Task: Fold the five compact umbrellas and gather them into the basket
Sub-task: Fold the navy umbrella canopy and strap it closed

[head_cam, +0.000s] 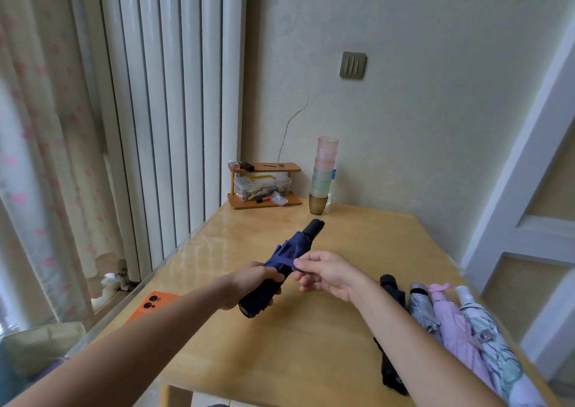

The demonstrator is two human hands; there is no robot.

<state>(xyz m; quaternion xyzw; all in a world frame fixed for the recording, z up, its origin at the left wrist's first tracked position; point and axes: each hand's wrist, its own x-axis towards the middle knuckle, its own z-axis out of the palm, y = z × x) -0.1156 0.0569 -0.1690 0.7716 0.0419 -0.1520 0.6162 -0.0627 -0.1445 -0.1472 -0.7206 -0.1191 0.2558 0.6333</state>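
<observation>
Over the table (311,344), the left hand (249,282) grips the navy umbrella (291,249) so its canopy cannot unroll, while the right hand (329,274) pinches the strap (286,262), likely to wrap it shut.

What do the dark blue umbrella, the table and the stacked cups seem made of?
Dark blue umbrella: thin matte fabric with soft creases. Table: pale wood, or a wood-look top, glossy, mirroring window light. Stacked cups: probably tinted plastic; light shows through them.
</observation>
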